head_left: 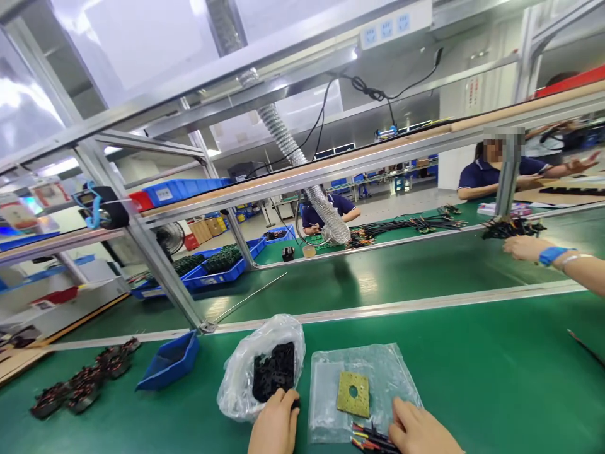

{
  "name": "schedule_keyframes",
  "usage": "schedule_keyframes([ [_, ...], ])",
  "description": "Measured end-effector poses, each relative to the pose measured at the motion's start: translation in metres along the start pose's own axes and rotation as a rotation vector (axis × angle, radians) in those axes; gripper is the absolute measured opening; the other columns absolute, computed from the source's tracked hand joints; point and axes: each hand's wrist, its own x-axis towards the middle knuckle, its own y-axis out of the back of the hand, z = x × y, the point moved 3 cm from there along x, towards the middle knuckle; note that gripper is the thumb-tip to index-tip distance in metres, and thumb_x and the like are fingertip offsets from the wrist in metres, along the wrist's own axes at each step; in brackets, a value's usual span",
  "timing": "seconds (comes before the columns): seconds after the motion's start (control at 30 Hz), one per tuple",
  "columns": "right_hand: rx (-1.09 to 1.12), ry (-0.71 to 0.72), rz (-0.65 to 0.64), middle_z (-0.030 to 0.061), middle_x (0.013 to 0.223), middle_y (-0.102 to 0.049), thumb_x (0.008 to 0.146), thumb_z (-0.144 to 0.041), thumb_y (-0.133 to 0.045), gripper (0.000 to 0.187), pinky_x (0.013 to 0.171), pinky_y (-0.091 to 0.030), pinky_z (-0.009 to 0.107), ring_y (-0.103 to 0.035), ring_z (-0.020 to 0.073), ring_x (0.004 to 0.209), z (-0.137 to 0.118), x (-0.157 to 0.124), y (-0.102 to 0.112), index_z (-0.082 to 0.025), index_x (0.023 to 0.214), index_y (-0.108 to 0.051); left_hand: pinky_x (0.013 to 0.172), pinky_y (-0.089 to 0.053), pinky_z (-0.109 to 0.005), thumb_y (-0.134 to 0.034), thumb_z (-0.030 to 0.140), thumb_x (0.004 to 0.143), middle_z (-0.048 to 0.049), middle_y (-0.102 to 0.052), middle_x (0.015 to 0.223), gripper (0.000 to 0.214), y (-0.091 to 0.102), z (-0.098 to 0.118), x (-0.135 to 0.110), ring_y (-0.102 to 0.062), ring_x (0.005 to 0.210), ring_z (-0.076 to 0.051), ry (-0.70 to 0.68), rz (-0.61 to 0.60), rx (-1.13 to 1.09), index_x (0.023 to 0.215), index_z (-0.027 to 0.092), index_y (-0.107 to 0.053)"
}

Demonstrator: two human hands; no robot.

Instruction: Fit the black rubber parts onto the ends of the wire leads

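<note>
My left hand [274, 421] is at the near rim of a clear plastic bag [231, 384], its fingers closed on a small black part [295, 403]. Many similar black pieces [275, 369] fill the bag. My right hand [418, 429] is curled at the ends of black cables [373, 436] with red, yellow and white tips, low in the view. Between my hands lies a flat clear plastic sheet or bag [326, 391]. On it rests a yellow-green square sponge [353, 394] with a hole in its middle.
To the left are an angled blue bin [170, 362] and dark wired parts [85, 381]. A metal frame post [142, 233] rises behind. At right, another person's hand [524, 248] with a blue wristband touches a cable bundle [513, 227]. A flexible duct [326, 214] hangs ahead.
</note>
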Motion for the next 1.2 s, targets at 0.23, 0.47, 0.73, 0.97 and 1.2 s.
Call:
schedule_keyframes([
  [0.23,0.403,-0.317,-0.190,0.0012,0.091,-0.069,0.078,-0.007,-0.051,0.030,0.065,-0.044,0.025,-0.066,0.0191,0.075,0.005,0.012,0.028,-0.028,0.098,-0.060,0.055,-0.052,-0.030,-0.064,0.042,0.081,-0.0104,-0.072,0.097,0.021,0.030,0.057,0.011,-0.067,0.080,-0.026,0.030,0.122,-0.823,0.081,0.021,-0.069],
  [0.47,0.953,-0.653,-0.143,0.0023,0.078,-0.065,0.096,-0.044,-0.040,0.027,0.066,-0.047,0.027,-0.060,0.0193,0.071,0.008,0.031,0.049,-0.022,0.089,-0.053,0.049,-0.047,-0.015,-0.090,0.035,0.064,-0.0060,-0.078,0.080,0.037,0.024,0.124,0.022,-0.061,0.054,-0.008,0.237,-0.098,-1.584,0.068,0.017,-0.058],
  [0.73,1.027,-0.790,-0.058,-0.0001,0.065,-0.057,0.088,-0.050,-0.055,0.037,0.058,-0.042,0.025,-0.051,0.0164,0.062,0.011,0.036,0.064,-0.017,0.073,-0.060,0.069,-0.057,-0.016,-0.098,0.024,0.051,-0.0088,-0.079,0.081,0.041,-0.011,0.117,0.014,-0.072,0.069,-0.012,0.369,-0.307,-1.827,0.084,0.010,-0.078],
  [0.97,1.027,-0.792,-0.005,0.0012,0.069,-0.058,0.087,-0.050,-0.056,0.036,0.053,-0.046,0.022,-0.052,0.0146,0.060,0.001,0.031,0.067,-0.017,0.074,-0.061,0.055,-0.055,-0.012,-0.096,0.024,0.055,-0.0053,-0.076,0.071,0.034,-0.008,0.120,0.010,-0.069,0.057,-0.009,0.450,-0.337,-1.881,0.082,0.011,-0.080],
  [1.2,0.935,-0.781,0.049,0.0034,0.068,-0.063,0.086,-0.056,-0.056,0.041,0.050,-0.048,0.020,-0.058,0.0157,0.060,-0.001,0.026,0.066,-0.018,0.076,-0.066,0.063,-0.054,-0.015,-0.096,0.026,0.054,-0.0058,-0.077,0.078,0.031,0.004,0.126,0.005,-0.068,0.065,-0.010,0.398,-0.296,-1.920,0.077,0.012,-0.080],
])
